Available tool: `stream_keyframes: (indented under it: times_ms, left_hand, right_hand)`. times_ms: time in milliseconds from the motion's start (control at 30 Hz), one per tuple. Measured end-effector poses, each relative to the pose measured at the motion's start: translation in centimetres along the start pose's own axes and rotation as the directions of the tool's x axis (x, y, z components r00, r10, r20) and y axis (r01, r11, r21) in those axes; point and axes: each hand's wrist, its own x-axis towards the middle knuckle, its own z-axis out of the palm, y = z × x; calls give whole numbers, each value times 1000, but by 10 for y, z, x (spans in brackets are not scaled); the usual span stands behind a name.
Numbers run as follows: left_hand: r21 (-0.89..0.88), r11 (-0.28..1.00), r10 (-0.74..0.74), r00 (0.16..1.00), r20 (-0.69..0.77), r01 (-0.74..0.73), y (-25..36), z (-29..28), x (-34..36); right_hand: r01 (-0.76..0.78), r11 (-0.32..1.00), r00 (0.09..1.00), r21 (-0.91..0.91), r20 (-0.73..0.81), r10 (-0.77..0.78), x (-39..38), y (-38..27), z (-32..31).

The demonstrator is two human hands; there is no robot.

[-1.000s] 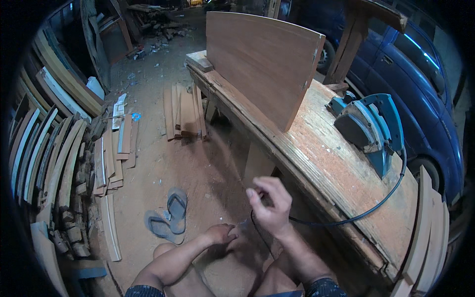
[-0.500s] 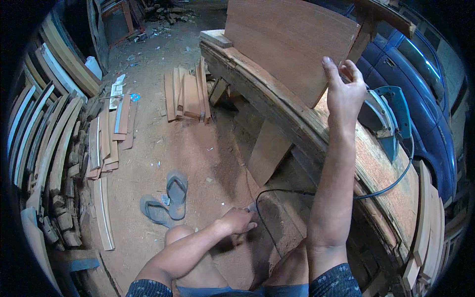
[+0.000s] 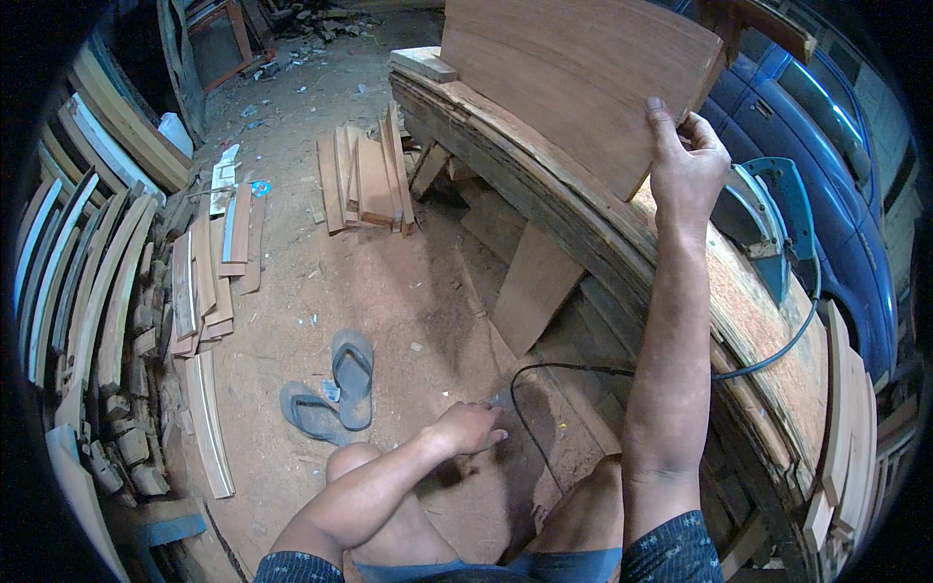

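A wide reddish-brown wooden board (image 3: pixel 564 83) stands on edge on the sawdust-covered workbench (image 3: pixel 777 389). At its near end my right hand (image 3: pixel 688 175) grips the edge, thumb on the front face and the other fingers behind. Low over the floor, by my knees, my left hand (image 3: pixel 468 428) is closed; something small and pale shows at its fingertips, too unclear to name. A blue-green power saw (image 3: pixel 768 223) rests on the bench right of my right hand. Its dark cord (image 3: pixel 583 368) passes under my right forearm and hangs down near my left hand.
Grey flip-flops (image 3: pixel 352 379) lie on the dusty floor. Cut wood pieces (image 3: pixel 374 185) stand beside the bench, with thin strips (image 3: pixel 209 282) farther left. Curved timber (image 3: pixel 107 282) is stacked along the left side. A blue car (image 3: pixel 826 185) stands behind the bench.
My right hand has closed on the near edge of the board, where its fingers were looser before. The board is tilted slightly differently. My left hand stays low, almost unmoved.
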Motion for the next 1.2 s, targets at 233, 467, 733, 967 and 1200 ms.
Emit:
stream_keyframes:
  times_ms: [233, 467, 733, 967, 1200]
  left_hand:
    - [-1, 1000, 14, 1000, -5, -14, 8, 2, 0]
    - [9, 1000, -26, 999, 47, 26, 9, -6, 5]
    - [-7, 1000, -20, 999, 32, 20, 0, -1, 8]
    - [-10, 1000, -5, 999, -36, 5, -9, 6, 8]
    - [-24, 999, 20, 998, -60, -22, -8, 2, 6]
  right_hand:
    - [6, 999, 1000, 35, 12, -6, 1, 2, 4]
    - [-8, 999, 1000, 47, 21, 7, -3, 1, -4]
    - [-54, 994, 999, 96, 13, 53, -7, -6, -7]
    - [-187, 959, 982, 214, 67, 177, -5, -10, -9]
    - [-130, 989, 991, 68, 27, 129, -22, -17, -15]
